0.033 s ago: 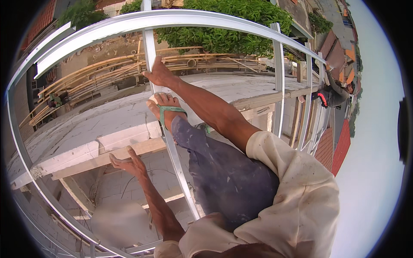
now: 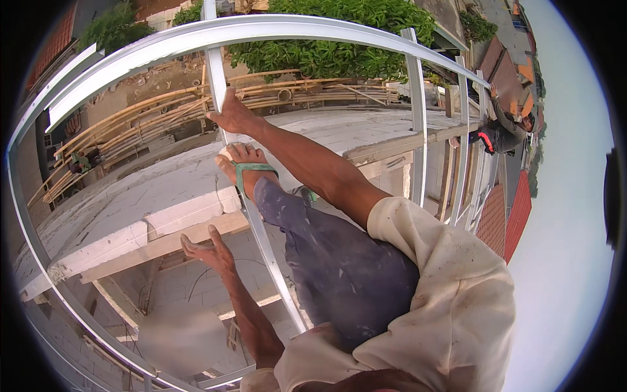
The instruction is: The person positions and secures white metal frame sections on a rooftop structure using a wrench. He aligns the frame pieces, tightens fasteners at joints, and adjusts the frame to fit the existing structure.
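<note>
At the far left, a curved outer metal frame rail (image 2: 19,215) sweeps from the lower edge up and over the top of the view, and the rest is placed against the straight metal rail (image 2: 261,228) that runs from the top centre down toward the person's body. Left of that rail, stacked bamboo poles (image 2: 130,124) lie beyond a white block wall top (image 2: 130,202) edged with a timber board (image 2: 163,245). Below the wall top, still left of the rail, the left hand (image 2: 204,250) hangs in the air with fingers spread wide, gripping nothing and clear of the rail. On the rail itself rests a foot in a green sandal (image 2: 245,166), above a paint-flecked dark trouser leg (image 2: 326,261). Just above the foot, the right hand (image 2: 234,117) is laid against the rail, thumb raised; whether its fingers wrap the metal I cannot tell. Right of the rail stand more upright metal studs (image 2: 418,130), and at the far right another person (image 2: 506,130) leans among them, near red roof tiles (image 2: 516,215).
</note>
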